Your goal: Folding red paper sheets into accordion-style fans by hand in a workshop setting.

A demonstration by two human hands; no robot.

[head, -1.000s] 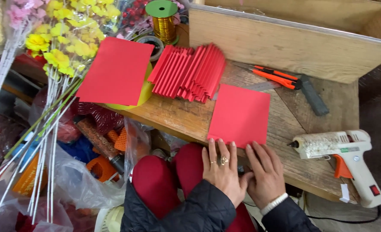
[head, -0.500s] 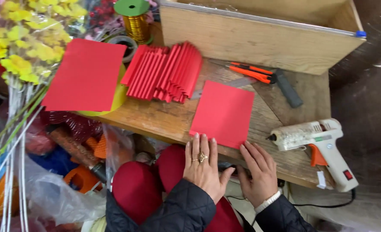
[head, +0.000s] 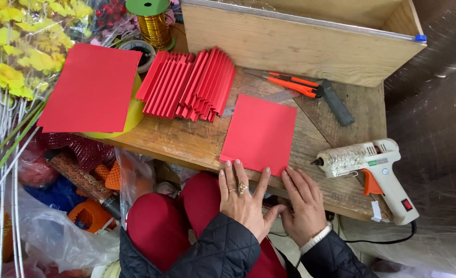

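My left hand (head: 243,198) and right hand (head: 304,203) flat, open, fingertips at near edge of red paper sheet (head: 260,133); sheet lies just ahead, left nearer.

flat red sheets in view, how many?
2. One sheet lies at the bench edge by both hands; a larger sheet sits far left. More may hide beneath the pleated stack.
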